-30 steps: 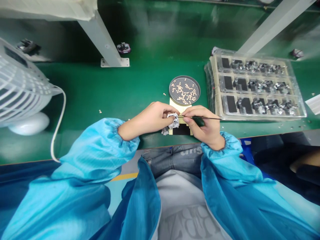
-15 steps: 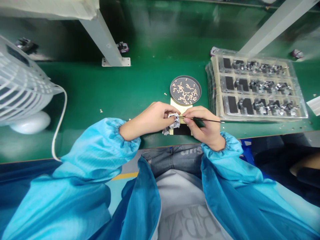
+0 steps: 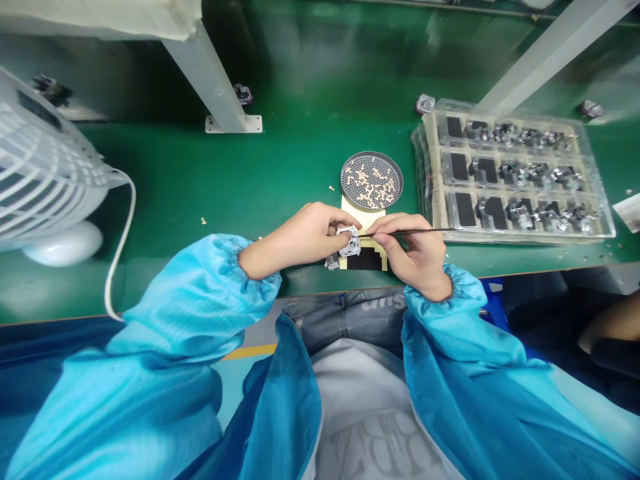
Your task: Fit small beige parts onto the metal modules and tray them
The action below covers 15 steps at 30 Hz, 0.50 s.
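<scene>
My left hand [image 3: 313,235] is closed, thumb and fingers pinching a small white and grey frame-like part [image 3: 350,243]. A small metallic piece [image 3: 332,261] shows just below these fingers; whether it is joined to the part I cannot tell. My right hand [image 3: 415,250] is closed around thin black tweezers [image 3: 413,232], held nearly level. Their tip reaches the right side of the white part, and the far end sticks out to the right. Behind both hands lies a round grey dish [image 3: 345,190] with many tiny beige pieces [image 3: 373,180].
At the right stands a stack of clear trays [image 3: 530,235] with metallic parts in compartments. A yellow sheet with a black patch [image 3: 363,259] lies under my hands. A white fan [image 3: 60,180] with a cable stands left. Metal posts [image 3: 220,87] rise from the green bench [image 3: 165,200].
The outer end of the tweezers has swung slightly upward, and my right hand has shifted a little to the right. My left hand keeps the part in nearly the same place.
</scene>
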Available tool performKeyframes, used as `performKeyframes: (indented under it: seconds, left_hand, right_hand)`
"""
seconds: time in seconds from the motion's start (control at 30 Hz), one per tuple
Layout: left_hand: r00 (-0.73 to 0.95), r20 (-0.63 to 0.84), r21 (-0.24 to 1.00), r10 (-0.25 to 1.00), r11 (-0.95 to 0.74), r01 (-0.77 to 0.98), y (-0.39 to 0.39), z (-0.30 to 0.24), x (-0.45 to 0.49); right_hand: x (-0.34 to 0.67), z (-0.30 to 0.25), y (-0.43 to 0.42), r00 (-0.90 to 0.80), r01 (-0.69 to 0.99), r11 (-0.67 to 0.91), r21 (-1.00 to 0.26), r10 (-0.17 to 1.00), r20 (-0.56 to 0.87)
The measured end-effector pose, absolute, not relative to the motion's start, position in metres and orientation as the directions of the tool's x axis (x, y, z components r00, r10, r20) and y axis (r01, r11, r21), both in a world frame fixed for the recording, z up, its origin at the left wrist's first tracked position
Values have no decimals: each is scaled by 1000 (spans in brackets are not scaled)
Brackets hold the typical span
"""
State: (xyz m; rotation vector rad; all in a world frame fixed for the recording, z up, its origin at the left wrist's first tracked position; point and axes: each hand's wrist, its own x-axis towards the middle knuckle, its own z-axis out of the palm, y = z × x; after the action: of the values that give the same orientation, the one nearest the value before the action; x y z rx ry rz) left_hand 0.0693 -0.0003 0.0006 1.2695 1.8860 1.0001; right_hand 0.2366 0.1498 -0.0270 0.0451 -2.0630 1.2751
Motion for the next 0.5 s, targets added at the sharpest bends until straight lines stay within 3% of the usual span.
performKeyframes:
  seconds: [0.5]
  left_hand:
    - [-334, -88, 873, 938, 235, 427, 0, -1, 69]
  right_hand:
    - [240, -28, 149, -747, -297, 570, -766, 362, 558]
